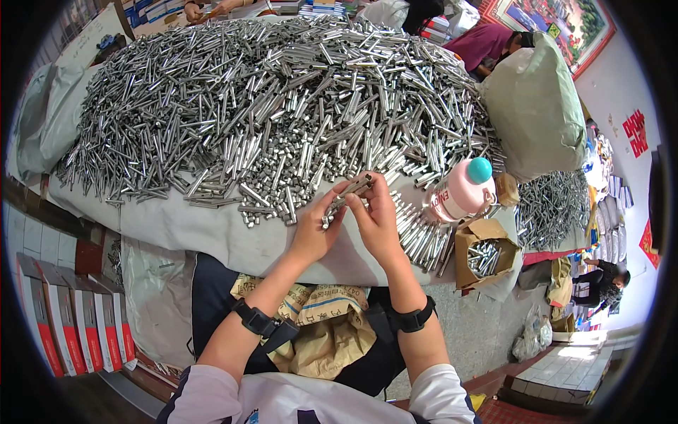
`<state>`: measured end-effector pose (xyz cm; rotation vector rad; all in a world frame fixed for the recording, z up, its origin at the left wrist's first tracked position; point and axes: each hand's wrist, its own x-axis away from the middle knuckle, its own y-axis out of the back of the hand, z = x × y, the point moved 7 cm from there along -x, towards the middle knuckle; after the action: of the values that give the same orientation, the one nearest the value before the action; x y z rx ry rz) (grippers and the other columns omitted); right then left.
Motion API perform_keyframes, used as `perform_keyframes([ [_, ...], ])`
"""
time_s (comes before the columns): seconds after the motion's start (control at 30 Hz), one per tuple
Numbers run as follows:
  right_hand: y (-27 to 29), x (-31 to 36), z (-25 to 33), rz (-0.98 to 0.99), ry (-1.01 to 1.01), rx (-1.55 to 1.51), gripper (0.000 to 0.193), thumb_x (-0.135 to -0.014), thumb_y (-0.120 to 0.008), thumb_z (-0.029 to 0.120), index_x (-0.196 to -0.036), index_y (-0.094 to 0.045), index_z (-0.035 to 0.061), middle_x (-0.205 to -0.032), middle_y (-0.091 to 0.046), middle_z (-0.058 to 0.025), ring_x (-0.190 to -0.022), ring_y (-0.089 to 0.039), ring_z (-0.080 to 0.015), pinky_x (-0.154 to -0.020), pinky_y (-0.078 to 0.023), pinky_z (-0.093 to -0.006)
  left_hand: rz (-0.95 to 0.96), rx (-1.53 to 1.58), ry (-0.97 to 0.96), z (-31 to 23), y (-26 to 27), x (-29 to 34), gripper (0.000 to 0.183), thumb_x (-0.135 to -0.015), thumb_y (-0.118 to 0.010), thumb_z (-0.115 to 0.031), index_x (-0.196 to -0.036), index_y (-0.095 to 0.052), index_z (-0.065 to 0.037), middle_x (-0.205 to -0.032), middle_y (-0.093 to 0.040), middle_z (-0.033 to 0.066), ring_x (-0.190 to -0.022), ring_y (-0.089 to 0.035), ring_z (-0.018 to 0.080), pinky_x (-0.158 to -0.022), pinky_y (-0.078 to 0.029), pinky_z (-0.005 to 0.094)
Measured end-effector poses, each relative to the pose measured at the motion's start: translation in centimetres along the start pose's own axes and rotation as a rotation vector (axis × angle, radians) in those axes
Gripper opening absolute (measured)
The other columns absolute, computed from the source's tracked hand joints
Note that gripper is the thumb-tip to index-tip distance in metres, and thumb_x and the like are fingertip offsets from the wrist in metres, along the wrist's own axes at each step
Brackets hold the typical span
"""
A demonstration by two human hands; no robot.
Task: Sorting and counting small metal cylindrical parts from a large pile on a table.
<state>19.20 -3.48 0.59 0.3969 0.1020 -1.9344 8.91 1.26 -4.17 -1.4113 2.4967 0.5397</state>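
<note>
A wide heap of shiny metal tubes [233,106] spreads over the cloth-covered table [233,237] before me. At the heap's near edge, my left hand [314,232] and my right hand [378,220] meet. Both are closed around a few metal tubes [359,185], whose ends point away from me. Short silver pieces [326,221] show at the left fingers; the palms hide the rest. Short metal cylinders [286,166] lie just beyond my hands. Right of my right hand, several tubes [420,233] lie roughly side by side.
A pink bottle with a teal cap [452,194] stands at the right, near an open cardboard box [466,265] holding tubes. A big pale sack [540,113] is behind them. Brown paper sacking [332,339] covers my lap. Co-workers' hands [222,7] show at the far edge.
</note>
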Motion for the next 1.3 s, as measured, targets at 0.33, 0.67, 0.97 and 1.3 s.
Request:
perform_keyframes([
  [0.33, 0.2, 0.3, -0.7, 0.170, -0.051, -0.040, 0.023, -0.088, -0.055, -0.002, -0.110, -0.047, 0.0021, -0.104, -0.061, -0.0102, -0.102, -0.059, -0.0202, -0.089, -0.045, -0.0324, 0.000, 0.024, -0.050, 0.0, 0.1, 0.0, 0.045, -0.085, -0.056, 0.006, -0.128, -0.052, -0.006, -0.121, -0.061, 0.0141, -0.110, -0.061, 0.0293, -0.091, -0.048, 0.0354],
  [0.67, 0.3, 0.2, 0.0, 0.193, -0.061, -0.014, 0.021, -0.088, -0.056, -0.002, -0.107, -0.051, 0.0028, -0.102, -0.060, -0.0094, -0.098, -0.059, -0.0204, -0.085, -0.046, -0.0330, 0.018, 0.029, 0.018, 0.3, 0.0, 0.2, 0.040, -0.086, -0.057, 0.002, -0.125, -0.053, -0.003, -0.110, -0.065, 0.0159, -0.102, -0.063, 0.0264, -0.085, -0.048, 0.0331],
  [0.97, 0.5, 0.0, 1.2, 0.170, 0.074, 0.251, 0.028, -0.084, -0.060, -0.002, -0.110, -0.052, 0.0019, -0.098, -0.058, -0.0141, -0.087, -0.059, -0.0300, -0.078, -0.047, -0.0343, 0.030, -0.014, 0.011, 0.1, -0.1, 0.2, 0.039, -0.086, -0.059, -0.001, -0.125, -0.052, -0.005, -0.110, -0.064, 0.0179, -0.103, -0.062, 0.0345, -0.086, -0.048, 0.0376],
  [1.3, 0.0, 0.3, 1.4, 0.217, 0.015, 0.149, 0.028, -0.083, -0.060, -0.003, -0.109, -0.052, 0.0022, -0.097, -0.057, -0.0132, -0.084, -0.059, -0.0286, -0.075, -0.048, -0.0344, 0.079, -0.051, -0.004, 0.2, -0.2, 0.4, 0.047, -0.084, -0.059, 0.000, -0.130, -0.047, -0.007, -0.110, -0.062, 0.0182, -0.102, -0.060, 0.0372, -0.085, -0.047, 0.0398],
])
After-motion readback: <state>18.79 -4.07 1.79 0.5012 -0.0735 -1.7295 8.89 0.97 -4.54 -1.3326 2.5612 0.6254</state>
